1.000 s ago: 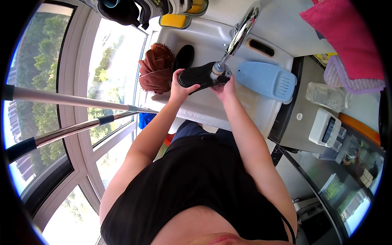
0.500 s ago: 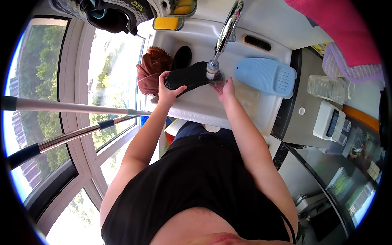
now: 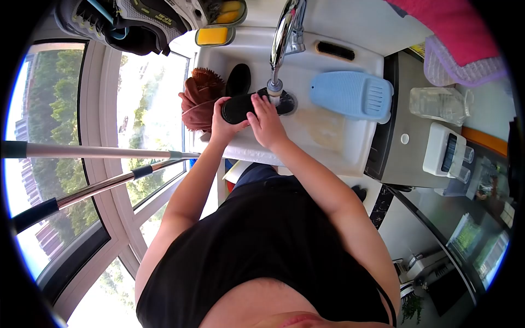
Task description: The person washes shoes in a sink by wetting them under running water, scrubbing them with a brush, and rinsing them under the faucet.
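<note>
A black shoe [image 3: 238,109] lies sole up under the running chrome faucet [image 3: 280,41] in the white sink [image 3: 311,134]. My left hand [image 3: 223,123] grips its rounded end at the left. Across the shoe's middle lies my right hand [image 3: 266,121], its fingers resting on the sole near the water stream. A second black shoe [image 3: 238,80] stands in the sink just behind. Left of it is a bunched brown cloth [image 3: 199,104]. The far end of the held shoe is partly hidden by the faucet and water.
A blue washboard [image 3: 350,95] lies at the sink's right, with a black-bristled brush [image 3: 335,51] on the back ledge. A yellow soap [image 3: 212,36] sits in a dish at the back left. Sneakers [image 3: 145,24] are at the upper left; two poles [image 3: 104,151] cross the left side.
My right hand has moved left from the shoe's far end onto its sole. My left hand still grips the shoe. The camera view has shifted slightly.
</note>
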`<state>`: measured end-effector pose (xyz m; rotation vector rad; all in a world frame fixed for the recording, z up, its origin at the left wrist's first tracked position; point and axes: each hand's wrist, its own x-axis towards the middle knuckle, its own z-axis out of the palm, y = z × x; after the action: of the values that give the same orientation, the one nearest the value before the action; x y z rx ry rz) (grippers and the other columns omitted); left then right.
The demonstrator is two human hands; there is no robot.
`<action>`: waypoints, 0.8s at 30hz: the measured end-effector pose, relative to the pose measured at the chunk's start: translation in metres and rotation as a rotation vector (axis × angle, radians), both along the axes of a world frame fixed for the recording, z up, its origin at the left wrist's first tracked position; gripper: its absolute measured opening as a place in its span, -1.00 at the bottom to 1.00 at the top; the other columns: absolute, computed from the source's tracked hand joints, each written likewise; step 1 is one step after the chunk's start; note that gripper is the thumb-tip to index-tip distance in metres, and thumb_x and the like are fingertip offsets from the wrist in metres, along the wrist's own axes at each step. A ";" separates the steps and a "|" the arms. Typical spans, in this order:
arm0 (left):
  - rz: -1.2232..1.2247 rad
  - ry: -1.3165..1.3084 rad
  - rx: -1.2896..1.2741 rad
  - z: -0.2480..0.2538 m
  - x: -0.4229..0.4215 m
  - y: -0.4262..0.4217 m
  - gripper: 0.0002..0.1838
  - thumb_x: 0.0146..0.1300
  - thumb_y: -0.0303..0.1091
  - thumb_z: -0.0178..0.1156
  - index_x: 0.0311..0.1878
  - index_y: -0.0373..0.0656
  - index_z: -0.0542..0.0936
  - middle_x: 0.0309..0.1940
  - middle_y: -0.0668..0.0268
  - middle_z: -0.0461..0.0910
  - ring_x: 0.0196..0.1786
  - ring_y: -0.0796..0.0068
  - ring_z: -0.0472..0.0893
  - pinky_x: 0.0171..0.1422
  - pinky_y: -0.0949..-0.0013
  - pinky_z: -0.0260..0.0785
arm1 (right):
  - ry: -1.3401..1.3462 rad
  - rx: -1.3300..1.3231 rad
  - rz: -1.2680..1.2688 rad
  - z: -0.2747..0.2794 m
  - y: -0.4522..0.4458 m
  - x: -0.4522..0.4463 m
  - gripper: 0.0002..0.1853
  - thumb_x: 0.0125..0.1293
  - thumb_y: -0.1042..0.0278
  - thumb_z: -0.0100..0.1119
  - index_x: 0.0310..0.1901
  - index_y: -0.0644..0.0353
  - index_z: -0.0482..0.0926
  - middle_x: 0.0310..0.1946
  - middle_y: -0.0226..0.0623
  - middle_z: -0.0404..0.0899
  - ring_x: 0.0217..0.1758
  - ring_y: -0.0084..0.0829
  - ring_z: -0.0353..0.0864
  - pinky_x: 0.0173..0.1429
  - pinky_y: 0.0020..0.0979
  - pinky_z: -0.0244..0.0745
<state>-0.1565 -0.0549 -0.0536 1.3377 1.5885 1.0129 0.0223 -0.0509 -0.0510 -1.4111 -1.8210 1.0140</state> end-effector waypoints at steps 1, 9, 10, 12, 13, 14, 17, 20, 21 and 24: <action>-0.009 -0.028 -0.012 -0.004 0.008 0.001 -0.09 -0.21 -0.30 0.64 0.25 -0.15 0.36 0.09 0.17 0.56 0.16 0.33 0.56 0.31 0.27 0.40 | 0.038 0.040 0.160 0.006 0.000 -0.007 -0.34 0.53 0.06 -0.08 0.49 0.32 0.19 0.51 0.10 0.19 0.58 0.08 0.13 0.59 0.00 0.05; -0.043 -0.072 -0.084 -0.010 0.039 0.019 -0.01 -0.33 -0.19 0.73 0.23 -0.17 0.39 0.03 0.21 0.59 0.14 0.32 0.58 0.33 0.25 0.40 | -0.023 -0.012 0.165 -0.086 0.039 0.055 -0.42 0.56 -0.01 -0.16 0.48 0.09 0.30 0.54 -0.04 0.16 0.61 -0.01 0.08 0.61 0.10 -0.05; -0.044 -0.088 -0.083 -0.017 0.041 0.018 -0.02 -0.30 -0.20 0.72 0.23 -0.18 0.38 0.04 0.21 0.59 0.12 0.33 0.59 0.27 0.25 0.45 | -0.025 -0.013 0.167 -0.091 0.040 0.059 -0.42 0.56 -0.01 -0.16 0.48 0.09 0.30 0.54 -0.04 0.16 0.61 -0.01 0.08 0.61 0.10 -0.05; -0.047 -0.105 -0.083 -0.022 0.049 0.019 -0.03 -0.27 -0.22 0.72 0.24 -0.18 0.38 0.05 0.21 0.58 0.09 0.34 0.60 0.22 0.26 0.49 | -0.263 -0.245 -0.073 -0.097 0.041 0.064 -0.42 0.56 -0.04 -0.15 0.44 0.15 0.33 0.51 0.01 0.21 0.59 -0.02 0.13 0.61 0.14 -0.05; 0.129 -0.314 -0.225 -0.015 0.058 0.021 -0.16 -0.17 -0.25 0.68 0.19 -0.20 0.43 -0.01 0.21 0.60 0.03 0.34 0.63 0.13 0.27 0.54 | -0.264 -0.249 -0.074 -0.080 0.041 0.063 -0.42 0.56 -0.04 -0.15 0.44 0.15 0.33 0.51 0.01 0.21 0.59 -0.02 0.13 0.61 0.14 -0.05; 0.306 -0.521 -0.364 -0.012 0.063 0.022 -0.28 -0.07 -0.28 0.64 0.14 -0.22 0.48 -0.06 0.21 0.63 -0.04 0.35 0.67 0.05 0.27 0.59 | -0.303 -0.182 0.087 -0.063 0.041 0.060 -0.40 0.55 -0.06 -0.13 0.44 0.19 0.33 0.49 0.02 0.24 0.59 -0.03 0.13 0.60 0.15 -0.04; 0.297 -0.879 -0.585 -0.030 0.048 0.035 -0.58 0.13 -0.32 0.52 0.01 -0.23 0.59 -0.19 0.19 0.67 -0.17 0.34 0.71 -0.07 0.28 0.64 | -0.356 0.016 0.212 -0.030 0.017 0.051 -0.36 0.50 0.00 -0.02 0.45 0.25 0.27 0.44 0.00 0.31 0.58 -0.03 0.15 0.59 0.18 -0.04; 0.397 -0.998 -0.675 -0.039 0.046 0.043 -0.66 0.27 -0.22 0.43 -0.02 -0.24 0.65 -0.16 0.15 0.72 -0.13 0.27 0.74 0.04 0.24 0.64 | -0.537 0.120 0.176 -0.032 0.007 0.063 -0.30 0.46 0.01 0.03 0.48 0.26 0.22 0.51 -0.02 0.21 0.63 -0.05 0.05 0.61 0.18 -0.09; 0.454 -1.065 -0.737 -0.043 0.045 0.043 -0.62 0.29 -0.18 0.41 0.03 -0.24 0.65 -0.08 0.14 0.72 -0.07 0.26 0.74 0.09 0.23 0.62 | -0.537 0.120 0.176 -0.039 0.006 0.071 -0.30 0.46 0.01 0.03 0.48 0.26 0.22 0.51 -0.02 0.21 0.63 -0.05 0.05 0.61 0.18 -0.09; 0.478 -1.105 -0.734 -0.038 0.043 0.043 -0.57 0.33 -0.13 0.39 0.08 -0.25 0.63 0.01 0.17 0.71 0.03 0.26 0.71 0.18 0.22 0.59 | -0.606 -0.148 -0.239 -0.056 0.013 0.089 -0.25 0.47 0.00 -0.04 0.54 0.28 0.09 0.57 -0.04 0.09 0.64 0.01 0.02 0.62 0.16 -0.12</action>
<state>-0.1138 -0.0120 -0.0914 -0.1650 1.1633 0.9980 0.1109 -0.0379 -0.1074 -2.1415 -1.9350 0.6466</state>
